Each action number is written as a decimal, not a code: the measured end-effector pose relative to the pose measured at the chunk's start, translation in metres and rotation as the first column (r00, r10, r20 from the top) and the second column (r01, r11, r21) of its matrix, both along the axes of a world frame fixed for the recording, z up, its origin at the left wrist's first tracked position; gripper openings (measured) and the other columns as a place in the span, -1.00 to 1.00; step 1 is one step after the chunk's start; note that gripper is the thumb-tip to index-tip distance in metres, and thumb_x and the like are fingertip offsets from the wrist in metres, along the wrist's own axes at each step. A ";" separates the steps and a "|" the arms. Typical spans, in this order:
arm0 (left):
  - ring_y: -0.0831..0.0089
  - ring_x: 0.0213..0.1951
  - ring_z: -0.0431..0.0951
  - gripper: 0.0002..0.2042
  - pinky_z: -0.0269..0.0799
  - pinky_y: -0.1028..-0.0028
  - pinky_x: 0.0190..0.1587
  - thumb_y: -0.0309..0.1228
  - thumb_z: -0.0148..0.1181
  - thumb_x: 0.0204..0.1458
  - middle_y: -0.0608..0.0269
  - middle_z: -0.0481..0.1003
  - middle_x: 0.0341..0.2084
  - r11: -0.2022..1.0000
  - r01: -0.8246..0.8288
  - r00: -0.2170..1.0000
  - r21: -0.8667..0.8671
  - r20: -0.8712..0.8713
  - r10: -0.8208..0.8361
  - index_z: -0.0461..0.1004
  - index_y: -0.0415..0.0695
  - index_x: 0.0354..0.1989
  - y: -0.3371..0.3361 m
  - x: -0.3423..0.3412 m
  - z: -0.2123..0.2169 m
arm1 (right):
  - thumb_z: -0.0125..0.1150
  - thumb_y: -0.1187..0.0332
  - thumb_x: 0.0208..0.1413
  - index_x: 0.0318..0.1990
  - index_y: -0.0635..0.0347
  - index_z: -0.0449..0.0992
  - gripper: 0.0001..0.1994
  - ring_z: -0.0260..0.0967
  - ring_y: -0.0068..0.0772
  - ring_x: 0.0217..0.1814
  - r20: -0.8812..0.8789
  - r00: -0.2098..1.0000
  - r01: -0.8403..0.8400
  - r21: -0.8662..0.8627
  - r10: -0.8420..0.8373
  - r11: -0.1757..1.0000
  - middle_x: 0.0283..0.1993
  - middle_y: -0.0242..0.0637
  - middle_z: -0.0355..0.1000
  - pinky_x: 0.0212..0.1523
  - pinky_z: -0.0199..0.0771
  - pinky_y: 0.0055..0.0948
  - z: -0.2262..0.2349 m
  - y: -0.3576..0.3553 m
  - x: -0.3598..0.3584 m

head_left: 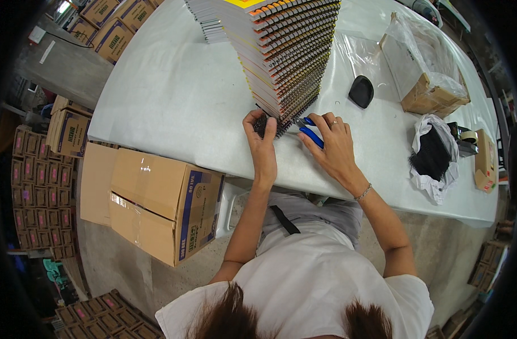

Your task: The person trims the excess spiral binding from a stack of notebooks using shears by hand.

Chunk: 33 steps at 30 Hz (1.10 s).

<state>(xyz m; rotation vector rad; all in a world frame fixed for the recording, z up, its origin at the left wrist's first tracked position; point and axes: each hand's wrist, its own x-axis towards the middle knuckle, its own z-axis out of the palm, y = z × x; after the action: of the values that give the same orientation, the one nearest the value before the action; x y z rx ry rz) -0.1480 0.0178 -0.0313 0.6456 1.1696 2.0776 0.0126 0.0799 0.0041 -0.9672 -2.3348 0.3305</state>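
Note:
A tall stack of spiral-bound notebooks point(287, 51) with black wire coils stands on the white table point(174, 96). My left hand point(261, 135) grips the black coil at the bottom corner of the stack. My right hand point(332, 144) is shut on blue-handled pliers point(309, 131), whose jaws point at the same coil end. The two hands are close together at the table's near edge.
A black oval object point(361, 91) and clear plastic sheets lie right of the stack. A bag-covered brown box point(425, 73), a white bag of black coils point(433, 155) and a tape dispenser point(465, 140) sit at the right. A large cardboard carton point(162, 203) stands left of my knees.

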 end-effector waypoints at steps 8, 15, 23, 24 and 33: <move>0.45 0.12 0.37 -0.56 0.40 0.45 0.22 -0.46 0.28 0.26 0.20 0.27 0.12 0.990 0.099 0.978 -0.096 -0.174 -0.114 0.23 -0.21 0.22 -0.005 -0.002 -0.008 | 0.29 -0.04 0.22 0.15 0.18 0.52 -0.47 0.31 -0.15 -0.08 0.003 1.000 -0.026 -0.034 0.026 0.999 -0.12 -0.17 0.41 0.02 0.23 -0.16 -0.002 0.001 -0.007; 0.46 0.12 0.37 -0.63 0.38 0.44 0.22 -0.44 0.27 0.28 0.21 0.28 0.09 0.989 0.095 0.976 -0.114 -0.185 -0.116 0.29 -0.22 0.16 -0.005 -0.003 -0.009 | 0.30 -0.03 0.23 0.11 0.19 0.55 -0.50 0.34 -0.15 -0.14 -0.025 0.999 -0.046 0.050 0.047 0.998 -0.17 -0.19 0.43 -0.05 0.29 -0.18 -0.003 0.003 -0.011; 0.47 0.08 0.37 -0.68 0.30 0.42 0.23 -0.34 0.21 0.34 0.21 0.31 0.09 0.982 0.057 0.967 -0.179 -0.233 -0.099 0.34 -0.23 0.12 -0.004 -0.005 -0.009 | 0.27 0.04 0.29 0.01 0.17 0.55 -0.62 0.57 -0.07 -0.31 -0.036 0.998 -0.065 -0.194 0.059 0.979 -0.20 -0.14 0.57 -0.32 0.53 -0.18 -0.010 0.005 -0.008; 0.47 0.08 0.37 -0.68 0.30 0.42 0.23 -0.34 0.20 0.34 0.21 0.31 0.09 0.980 0.057 0.970 -0.191 -0.223 -0.100 0.33 -0.23 0.13 -0.004 -0.005 -0.009 | 0.26 0.04 0.30 0.01 0.17 0.55 -0.62 0.59 -0.07 -0.31 -0.038 0.998 -0.058 -0.199 0.052 0.978 -0.19 -0.13 0.58 -0.33 0.54 -0.18 -0.010 0.004 -0.007; 0.48 0.16 0.30 -0.48 0.27 0.44 0.25 -0.46 0.27 0.28 0.20 0.28 0.08 0.996 0.015 0.994 -0.089 -0.106 -0.024 0.16 -0.11 0.34 -0.005 0.001 -0.007 | 0.26 -0.01 0.26 0.15 0.17 0.52 -0.51 0.30 -0.14 -0.09 0.007 1.000 -0.013 -0.015 0.013 1.000 -0.09 -0.19 0.41 0.02 0.23 -0.17 -0.015 0.001 -0.001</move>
<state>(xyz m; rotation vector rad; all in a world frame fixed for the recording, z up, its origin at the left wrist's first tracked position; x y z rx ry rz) -0.1472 0.0130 -0.0381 0.7309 1.3022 1.9840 0.0112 0.0812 -0.0104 -0.9625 -2.3490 0.3510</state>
